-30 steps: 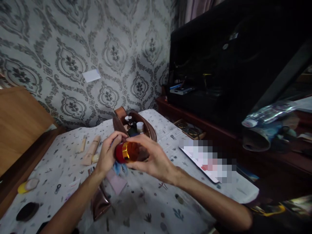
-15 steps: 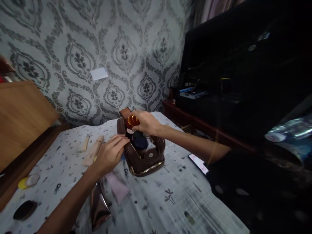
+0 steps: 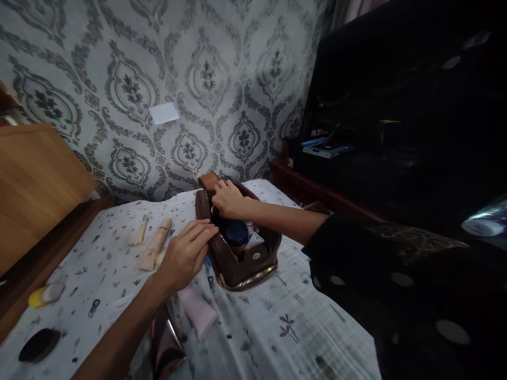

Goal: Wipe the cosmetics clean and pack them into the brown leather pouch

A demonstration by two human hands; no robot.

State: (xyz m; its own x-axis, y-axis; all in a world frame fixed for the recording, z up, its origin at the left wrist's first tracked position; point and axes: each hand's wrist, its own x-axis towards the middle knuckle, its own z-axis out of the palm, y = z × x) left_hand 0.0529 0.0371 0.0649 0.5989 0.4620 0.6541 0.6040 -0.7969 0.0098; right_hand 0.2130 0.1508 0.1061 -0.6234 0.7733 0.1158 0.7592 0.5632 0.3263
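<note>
A brown zippered toiletry bag [image 3: 245, 274] lies unzipped on the patterned sheet. My left hand [image 3: 190, 248] grips its near-left rim, fingers over the edge. Reaching in at the far end, my right hand [image 3: 227, 199] has its fingers curled down, and whatever they hold is hidden. Inside the bag sits a jar with a dark blue lid [image 3: 236, 233], with a white item [image 3: 254, 241] beside it. Left of the bag lie a beige tube [image 3: 156, 245] and a smaller slim tube [image 3: 141, 229]. A pink tube [image 3: 198, 311] and a shiny bronze pouch [image 3: 168, 343] lie nearer me.
At the left are a yellow-capped bottle [image 3: 45, 294] and a dark oval object [image 3: 38, 345]. A wooden board [image 3: 39, 184] borders the sheet [image 3: 273, 327] on that side. On the right stands a large dark panel [image 3: 396, 116], with a clear plastic bottle [image 3: 485, 221] nearer.
My right hand has lowered deeper into the bag, and the amber round container it held is now out of sight. My left hand stays on the rim. The view has shifted slightly.
</note>
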